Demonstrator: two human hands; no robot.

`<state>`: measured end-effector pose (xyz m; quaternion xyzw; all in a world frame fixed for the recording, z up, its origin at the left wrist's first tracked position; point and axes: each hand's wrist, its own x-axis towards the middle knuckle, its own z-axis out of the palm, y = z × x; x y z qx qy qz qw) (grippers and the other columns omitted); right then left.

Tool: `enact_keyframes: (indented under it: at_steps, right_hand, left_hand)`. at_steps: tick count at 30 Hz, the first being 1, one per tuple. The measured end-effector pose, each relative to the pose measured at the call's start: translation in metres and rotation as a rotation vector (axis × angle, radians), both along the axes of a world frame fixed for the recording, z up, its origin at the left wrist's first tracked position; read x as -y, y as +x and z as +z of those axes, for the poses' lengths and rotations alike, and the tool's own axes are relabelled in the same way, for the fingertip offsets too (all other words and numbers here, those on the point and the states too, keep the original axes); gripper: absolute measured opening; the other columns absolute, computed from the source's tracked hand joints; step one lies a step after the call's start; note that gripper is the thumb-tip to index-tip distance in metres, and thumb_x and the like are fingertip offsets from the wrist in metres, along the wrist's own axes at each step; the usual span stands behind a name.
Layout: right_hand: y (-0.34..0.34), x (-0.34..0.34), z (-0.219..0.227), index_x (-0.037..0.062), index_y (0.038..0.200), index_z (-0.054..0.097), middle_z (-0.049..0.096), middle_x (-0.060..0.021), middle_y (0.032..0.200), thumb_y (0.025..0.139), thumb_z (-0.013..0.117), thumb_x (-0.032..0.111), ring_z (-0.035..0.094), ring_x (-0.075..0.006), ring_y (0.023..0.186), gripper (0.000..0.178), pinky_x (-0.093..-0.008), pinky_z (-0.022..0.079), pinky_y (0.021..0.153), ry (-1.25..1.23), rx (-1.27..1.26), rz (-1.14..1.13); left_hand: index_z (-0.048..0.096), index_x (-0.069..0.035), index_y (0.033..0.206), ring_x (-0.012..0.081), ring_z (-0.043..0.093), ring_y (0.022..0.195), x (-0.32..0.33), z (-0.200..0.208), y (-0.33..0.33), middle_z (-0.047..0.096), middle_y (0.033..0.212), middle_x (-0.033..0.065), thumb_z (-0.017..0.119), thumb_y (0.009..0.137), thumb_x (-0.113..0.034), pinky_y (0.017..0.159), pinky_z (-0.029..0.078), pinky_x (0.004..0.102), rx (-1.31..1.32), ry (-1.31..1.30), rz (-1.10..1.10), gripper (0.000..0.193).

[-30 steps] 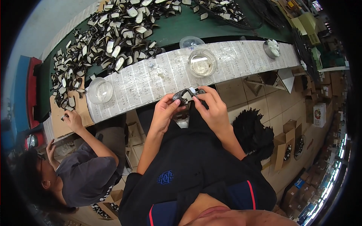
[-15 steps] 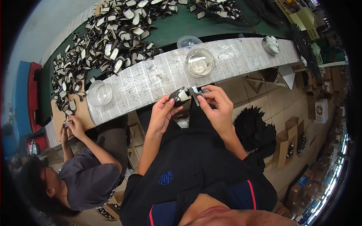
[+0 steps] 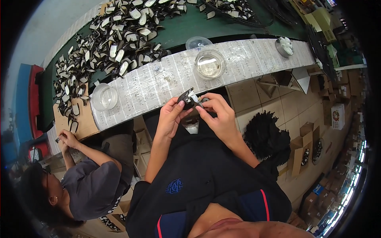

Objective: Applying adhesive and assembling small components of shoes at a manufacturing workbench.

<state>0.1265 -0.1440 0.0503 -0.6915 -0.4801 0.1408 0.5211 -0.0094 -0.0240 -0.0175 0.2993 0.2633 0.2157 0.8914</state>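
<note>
My left hand (image 3: 169, 119) pinches a small black curved piece with a pale inner face (image 3: 184, 96), much like those heaped on the bench. Facing it, my right hand (image 3: 219, 118) has thumb and fingers closed on a small dark grey part (image 3: 204, 100). The two pieces meet or overlap between my fingertips; whether they are joined I cannot tell. Both hands are just off the bench's near edge, above my lap. Beyond them stands a round clear dish (image 3: 210, 64) with some liquid-looking contents.
A large heap of black-and-pale pieces (image 3: 119, 43) covers the green surface (image 3: 178, 33). Along the paper-covered ledge (image 3: 147, 89) stand another clear tub (image 3: 104, 97) and a cup of white wads (image 3: 284, 47). At left a co-worker (image 3: 93, 174) handles a small piece. Cartons (image 3: 301, 146) stand at right.
My right hand has moved left and slightly down, bringing its grey part against the black piece. The black piece has tilted more upright. The co-worker's hands have shifted down and left.
</note>
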Motion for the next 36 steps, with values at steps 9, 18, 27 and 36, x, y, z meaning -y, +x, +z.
enact_keyframes:
  at_steps: [9, 18, 27, 36]
  right_hand:
    - [0.004, 0.001, 0.000, -0.0008, 0.090, 0.062, 0.060, -0.0164, 0.105, 0.079, 0.073, 0.002, 0.065, -0.0298, 0.082, 0.016, -0.0337, 0.054, 0.066, 0.039, 0.218, -0.063]
    - [0.023, 0.003, -0.002, -0.0035, 0.090, 0.061, 0.061, -0.0152, 0.106, 0.081, 0.073, 0.000, 0.067, -0.0207, 0.077, 0.014, -0.0278, 0.056, 0.065, 0.058, 0.120, -0.229]
    - [0.117, -0.004, -0.053, -0.0050, 0.091, 0.062, 0.065, -0.0113, 0.103, 0.087, 0.068, 0.004, 0.063, -0.0125, 0.084, 0.011, -0.0258, 0.056, 0.067, 0.198, -0.104, -0.437]
    - [0.203, -0.059, -0.134, -0.0054, 0.097, 0.060, 0.065, -0.0091, 0.093, 0.093, 0.066, 0.013, 0.063, -0.0121, 0.081, 0.020, -0.0274, 0.056, 0.074, 0.301, -0.518, -0.419]
  left_hand:
    - [0.056, -0.001, 0.108, 0.0153, 0.064, 0.098, -0.004, 0.002, -0.002, 0.065, 0.107, 0.0095, 0.056, 0.098, -0.012, 0.090, 0.055, 0.0349, -0.003, 0.004, 0.025, 0.016]
    - [0.057, -0.001, 0.110, 0.0132, 0.064, 0.096, -0.003, 0.004, -0.008, 0.065, 0.103, 0.0058, 0.056, 0.098, -0.017, 0.090, 0.056, 0.0340, 0.009, -0.028, 0.024, 0.019]
    - [0.052, 0.006, 0.123, 0.0181, 0.068, 0.093, 0.012, 0.043, -0.012, 0.065, 0.110, 0.0133, 0.053, 0.099, -0.020, 0.080, 0.060, 0.0272, 0.152, -0.179, -0.096, 0.035]
    - [0.049, 0.011, 0.119, 0.0238, 0.070, 0.087, 0.032, 0.076, 0.000, 0.065, 0.104, 0.0197, 0.054, 0.097, -0.015, 0.072, 0.063, 0.0300, 0.364, -0.404, -0.193, 0.034]
